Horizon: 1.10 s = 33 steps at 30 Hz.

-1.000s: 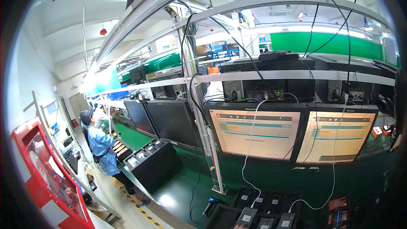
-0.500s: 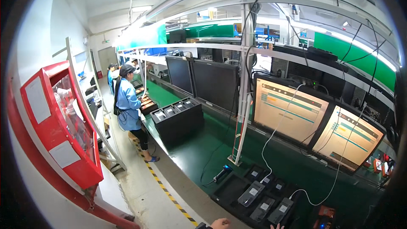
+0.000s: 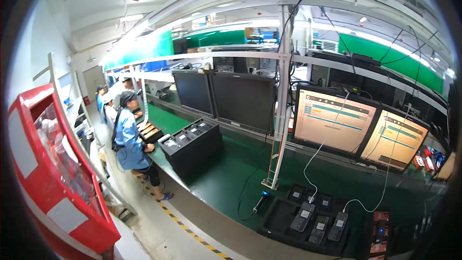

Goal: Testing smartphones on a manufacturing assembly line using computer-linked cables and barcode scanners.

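Note:
Neither of my hands shows at this moment. Nearest along the lower edge is a black foam tray (image 3: pixel 276 228) on the green bench, holding several dark phone-like devices with white labels. One labelled device (image 3: pixel 302 217) has a white cable (image 3: pixel 312 175) plugged into its top end. A second white cable (image 3: pixel 368 210) runs to another device (image 3: pixel 338 226) at the tray's right side. The device between them (image 3: pixel 319 231) has no cable that I can see. Beside the tray's far left corner lies a handheld scanner (image 3: pixel 261 202) with a blue light and a black cord.
Two lit monitors (image 3: pixel 334 120) stand behind the tray, with two dark monitors (image 3: pixel 243 101) further left. A metal post (image 3: pixel 281 115) rises from the bench. Stacked black trays (image 3: pixel 192 149) sit left. A person in blue (image 3: pixel 127 135) stands beyond; a red cabinet (image 3: pixel 62 178) is at left.
My view has turned and tilted, so the tray and bench sit further right and the red cabinet lower left. Both hands, earlier at the lower edge, have left the picture.

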Each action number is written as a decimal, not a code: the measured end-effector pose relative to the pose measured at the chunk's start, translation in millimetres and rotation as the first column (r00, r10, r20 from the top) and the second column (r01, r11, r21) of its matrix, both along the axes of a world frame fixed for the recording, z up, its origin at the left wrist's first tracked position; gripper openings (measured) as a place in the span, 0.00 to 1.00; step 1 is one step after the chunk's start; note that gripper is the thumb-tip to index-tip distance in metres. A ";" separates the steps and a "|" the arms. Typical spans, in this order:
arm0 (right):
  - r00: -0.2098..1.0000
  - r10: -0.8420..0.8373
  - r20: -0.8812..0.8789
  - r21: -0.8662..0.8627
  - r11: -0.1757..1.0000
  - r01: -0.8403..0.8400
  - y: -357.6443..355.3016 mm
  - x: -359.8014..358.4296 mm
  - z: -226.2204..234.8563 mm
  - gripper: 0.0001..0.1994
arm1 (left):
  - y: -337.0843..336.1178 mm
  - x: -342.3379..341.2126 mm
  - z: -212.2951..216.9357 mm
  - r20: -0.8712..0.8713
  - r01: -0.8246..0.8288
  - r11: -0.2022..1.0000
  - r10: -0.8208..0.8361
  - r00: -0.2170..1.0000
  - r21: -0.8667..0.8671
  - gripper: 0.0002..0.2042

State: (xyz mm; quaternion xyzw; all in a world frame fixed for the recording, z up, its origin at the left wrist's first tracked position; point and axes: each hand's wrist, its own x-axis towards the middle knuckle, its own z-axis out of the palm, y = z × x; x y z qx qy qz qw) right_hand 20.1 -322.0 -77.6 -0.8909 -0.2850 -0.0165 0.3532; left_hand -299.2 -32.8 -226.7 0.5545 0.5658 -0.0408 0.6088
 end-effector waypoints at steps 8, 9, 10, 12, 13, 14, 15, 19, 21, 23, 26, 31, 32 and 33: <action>0.933 -0.053 -0.355 -0.144 0.990 0.001 -57.4 -51.9 -91.9 0.14 | 31.4 -23.5 -18.7 -0.074 0.149 0.985 -0.155 0.985 -0.086 0.16; 0.915 -0.068 -0.397 -0.155 0.988 0.007 -67.2 -56.9 -107.2 0.14 | 31.7 -25.5 -22.6 -0.078 0.160 0.982 -0.168 0.983 -0.101 0.16; 0.895 -0.080 -0.438 -0.162 0.987 0.009 -77.6 -62.2 -121.7 0.13 | 30.7 -27.7 -26.6 -0.080 0.167 0.979 -0.177 0.981 -0.113 0.17; 0.856 -0.097 -0.508 -0.164 0.986 0.015 -98.8 -71.4 -155.3 0.13 | 31.0 -28.2 -31.4 -0.064 0.176 0.978 -0.183 0.981 -0.110 0.17; 0.837 -0.100 -0.538 -0.151 0.988 0.020 -106.9 -74.9 -173.5 0.13 | 32.0 -24.3 -30.9 -0.049 0.183 0.979 -0.188 0.981 -0.092 0.17; 0.817 -0.103 -0.567 -0.136 0.990 0.030 -117.2 -77.3 -195.2 0.13 | 30.8 -16.4 -29.0 -0.019 0.203 0.978 -0.204 0.979 -0.050 0.17; 0.814 -0.114 -0.569 -0.136 0.990 0.043 -131.0 -79.7 -220.6 0.13 | 31.7 -5.0 -20.0 -0.013 0.281 0.957 -0.281 0.960 0.070 0.17; 0.790 -0.049 -0.611 -0.022 0.999 0.045 -167.4 -96.0 -257.3 0.14 | 36.5 31.7 3.7 -0.134 0.713 0.618 -0.717 0.684 0.332 0.16; 0.531 0.088 -0.843 0.286 0.909 0.303 -189.2 -112.4 -254.3 0.16 | 9.6 53.8 23.3 -0.163 0.688 0.693 -0.669 0.725 0.214 0.15; 0.509 0.071 -0.858 0.286 0.889 0.358 -216.0 -115.1 -262.4 0.19 | -14.4 77.6 28.3 -0.120 0.695 0.692 -0.686 0.717 0.198 0.16; 0.280 0.081 -0.956 0.238 0.774 0.586 -273.1 -131.5 -261.1 0.19 | -65.9 113.4 23.7 -0.108 0.752 0.638 -0.747 0.657 0.166 0.16; 0.224 -0.144 -0.964 0.056 0.714 0.698 -364.9 -133.9 -268.6 0.18 | -168.2 191.7 13.5 -0.091 0.877 0.466 -0.874 0.477 0.115 0.16; 0.180 -0.207 -0.962 -0.004 0.669 0.744 -377.7 -129.3 -269.6 0.18 | -191.6 209.7 12.4 -0.075 0.897 0.425 -0.897 0.435 0.117 0.16; 0.136 -0.259 -0.956 -0.057 0.622 0.781 -386.3 -121.9 -269.5 0.17 | -212.7 227.3 12.4 -0.066 0.917 0.379 -0.919 0.389 0.127 0.16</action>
